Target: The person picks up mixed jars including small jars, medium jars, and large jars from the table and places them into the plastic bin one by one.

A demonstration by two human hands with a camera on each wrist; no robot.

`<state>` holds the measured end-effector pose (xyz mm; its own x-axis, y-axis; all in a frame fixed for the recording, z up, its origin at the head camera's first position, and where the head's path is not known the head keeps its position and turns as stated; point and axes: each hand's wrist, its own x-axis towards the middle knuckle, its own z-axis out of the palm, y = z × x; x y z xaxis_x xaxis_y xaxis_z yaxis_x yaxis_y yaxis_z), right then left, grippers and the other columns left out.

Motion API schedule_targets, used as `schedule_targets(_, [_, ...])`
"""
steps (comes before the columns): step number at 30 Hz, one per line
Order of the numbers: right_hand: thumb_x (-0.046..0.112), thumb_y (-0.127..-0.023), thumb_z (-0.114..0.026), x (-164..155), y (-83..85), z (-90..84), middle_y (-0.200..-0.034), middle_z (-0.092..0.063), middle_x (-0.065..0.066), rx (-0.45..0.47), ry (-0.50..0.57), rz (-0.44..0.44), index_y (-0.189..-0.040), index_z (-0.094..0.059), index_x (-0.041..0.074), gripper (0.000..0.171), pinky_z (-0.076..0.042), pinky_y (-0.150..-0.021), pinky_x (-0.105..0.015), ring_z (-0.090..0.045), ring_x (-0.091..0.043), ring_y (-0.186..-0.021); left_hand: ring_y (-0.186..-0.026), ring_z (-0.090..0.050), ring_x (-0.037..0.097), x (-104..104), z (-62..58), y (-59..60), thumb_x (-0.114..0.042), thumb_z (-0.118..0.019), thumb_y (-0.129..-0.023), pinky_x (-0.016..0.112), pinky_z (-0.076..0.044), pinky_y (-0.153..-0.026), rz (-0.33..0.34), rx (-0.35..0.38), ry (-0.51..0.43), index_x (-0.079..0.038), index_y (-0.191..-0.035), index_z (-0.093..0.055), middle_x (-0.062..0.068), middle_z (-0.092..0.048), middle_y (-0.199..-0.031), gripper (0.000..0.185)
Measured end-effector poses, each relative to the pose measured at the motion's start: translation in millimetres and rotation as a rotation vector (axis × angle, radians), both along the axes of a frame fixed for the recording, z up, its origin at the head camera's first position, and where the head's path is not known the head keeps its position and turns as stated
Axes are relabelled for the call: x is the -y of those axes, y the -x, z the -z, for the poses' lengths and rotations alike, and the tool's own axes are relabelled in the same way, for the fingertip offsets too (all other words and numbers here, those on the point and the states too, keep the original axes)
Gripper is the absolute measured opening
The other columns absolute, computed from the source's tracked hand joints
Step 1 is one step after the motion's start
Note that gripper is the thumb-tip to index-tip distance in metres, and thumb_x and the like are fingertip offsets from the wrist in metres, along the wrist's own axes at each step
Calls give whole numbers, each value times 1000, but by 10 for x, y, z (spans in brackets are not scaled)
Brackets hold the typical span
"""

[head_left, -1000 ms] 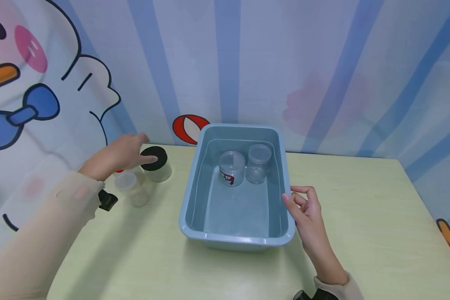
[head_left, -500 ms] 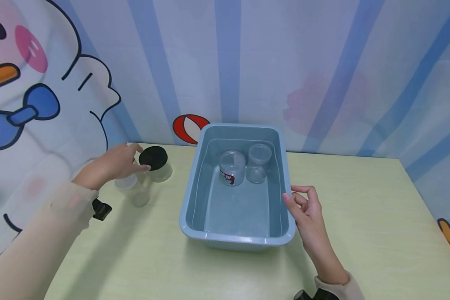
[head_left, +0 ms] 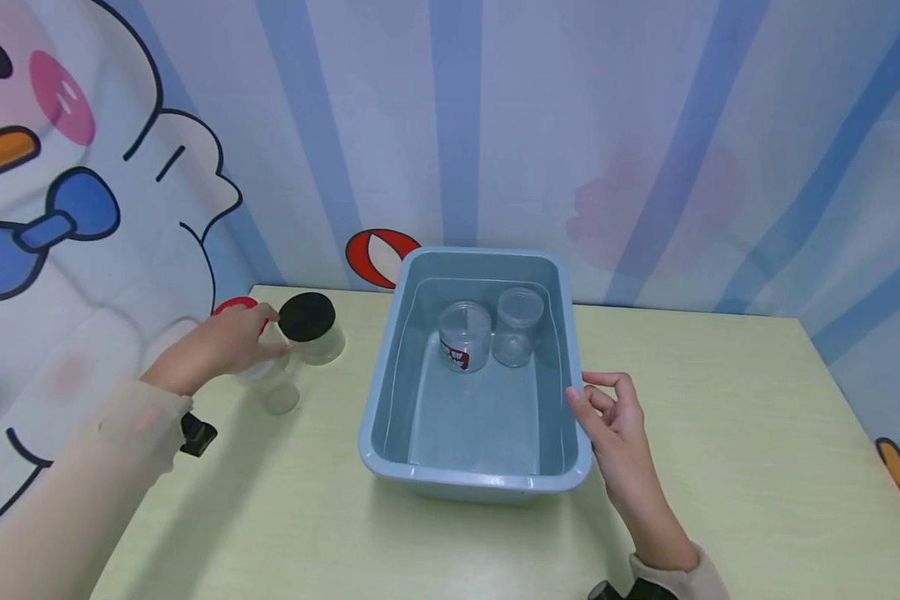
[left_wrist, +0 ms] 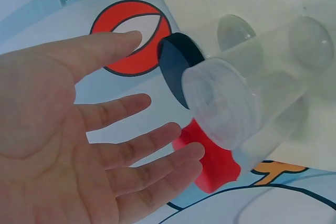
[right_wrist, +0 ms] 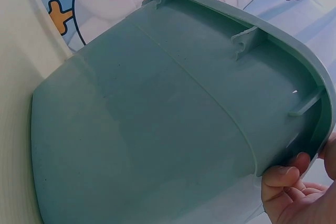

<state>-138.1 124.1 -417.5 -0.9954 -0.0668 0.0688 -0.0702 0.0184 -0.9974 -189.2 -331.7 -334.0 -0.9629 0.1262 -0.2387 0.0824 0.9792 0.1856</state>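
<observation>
My left hand hovers over a group of clear plastic jars at the table's left, with nothing in its grasp. In the left wrist view its fingers are spread beside a tall jar with a translucent lid. Behind that jar are one with a red lid and one with a black lid. In the head view my hand partly covers the translucent lid. My right hand pinches the right rim of a blue plastic basin, thumb on top and fingers curled beneath.
Inside the basin, toward its far end, stand two clear jars: a wide one with a red print and a narrower one. The pale table meets a cartoon-printed backdrop at its back edge.
My left hand has moved left and toward me, from over the black lid to the translucent-lidded jar. The red lid now shows behind it. My right hand keeps its place on the rim.
</observation>
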Motion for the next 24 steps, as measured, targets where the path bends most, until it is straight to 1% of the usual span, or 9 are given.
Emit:
schedule_targets(5, [15,-102,-58,-2,1,6,-93,-70,2,-9,4,-3,-131,-38,0,37,-58,-78,-28,-69,-21,-86,-115,-50,48,30,54,-23,-31,-67,-94,60,-45,-94,-16,11,0,10,-132,-50,31,-57,-124,58])
schedule_targets(9, [15,-103,-57,-5,1,6,-93,-70,2,-10,7,-7,-131,-38,0,37,-58,-78,-28,-69,-20,-86,-117,-47,49,38,69,-48,-32,-66,-94,62,-45,-94,-31,22,-8,8,-132,-51,32,-54,-126,57])
schedule_targets(12, [15,-103,-57,-7,0,6,-93,-70,2,-7,9,-4,-130,-38,0,37,-58,-78,-29,-69,-20,-86,-118,-46,49,49,75,-65,-32,-66,-94,62,-44,-94,-32,22,-4,8,-132,-52,31,-54,-127,57])
schedule_targets(18, [16,-103,-57,-3,-1,8,-94,-70,2,-2,0,1,-131,-38,0,38,-58,-79,-28,-69,-21,-87,-121,-43,50,88,131,-103,-32,-69,-92,65,-45,-91,-42,29,7,6,-134,-52,32,-50,-131,60])
schedule_targets(20, [16,-103,-57,-3,0,8,-94,-70,3,-3,-3,0,-131,-38,0,38,-57,-79,-28,-69,-21,-88,-121,-42,51,103,145,-115,-32,-71,-91,65,-45,-90,-48,33,1,6,-135,-51,32,-49,-132,62])
schedule_targets(24, [15,-103,-57,-5,-2,9,-95,-71,3,-6,1,-1,-131,-38,0,37,-57,-79,-28,-69,-21,-88,-121,-42,51,143,185,-119,-30,-72,-90,65,-45,-91,-41,26,-9,7,-135,-51,32,-50,-130,61])
